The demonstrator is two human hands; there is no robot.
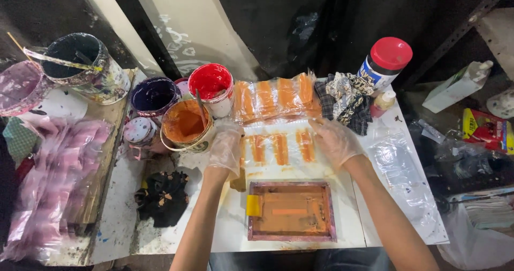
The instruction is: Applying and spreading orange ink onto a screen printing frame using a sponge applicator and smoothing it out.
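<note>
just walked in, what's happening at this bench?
A person in thin clear gloves has the left hand and right hand on a clear plastic sheet bearing fresh orange stripes. A small printing screen lies nearer them; open paint tubs, including an orange one, stand at left.

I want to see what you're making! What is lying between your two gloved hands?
In the head view, a clear plastic sheet printed with orange stripes lies between the left hand and the right hand.
</note>
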